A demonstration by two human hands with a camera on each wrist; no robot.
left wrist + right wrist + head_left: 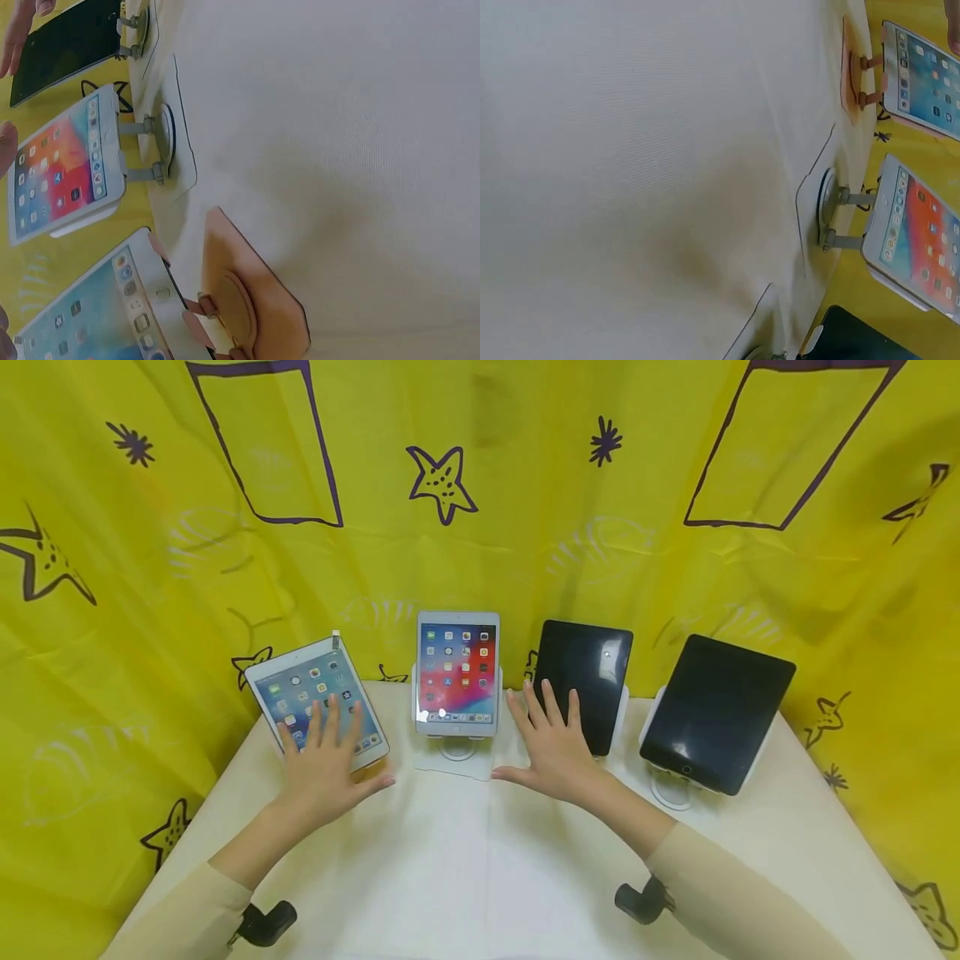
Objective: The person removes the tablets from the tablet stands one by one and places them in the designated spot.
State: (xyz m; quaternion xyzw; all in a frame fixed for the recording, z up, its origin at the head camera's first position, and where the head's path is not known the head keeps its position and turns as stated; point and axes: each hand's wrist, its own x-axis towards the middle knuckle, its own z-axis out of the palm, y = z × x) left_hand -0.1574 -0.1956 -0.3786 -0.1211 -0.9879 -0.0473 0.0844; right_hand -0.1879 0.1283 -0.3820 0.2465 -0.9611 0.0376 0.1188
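My left hand (318, 777), fingers spread, is in front of the leftmost white tablet (327, 667) and overlaps its lit home screen in the head view. That tablet leans on a rose-gold stand (270, 304). With fingers likewise fanned out, my right hand (557, 758) overlaps the lower left of a black tablet (592, 656) whose screen is dark. Between the hands, a second white tablet (457, 672) stands upright, its screen lit with red and blue wallpaper. Neither hand holds anything. Both wrist views show only fingertips at their edges.
Another dark-screened black tablet (720, 710) leans on a stand at the far right. All four line the back of a white table (450, 877). A yellow curtain (517, 485) with drawn stars hangs behind and along both sides. Each wrist carries a small black camera mount (266, 924).
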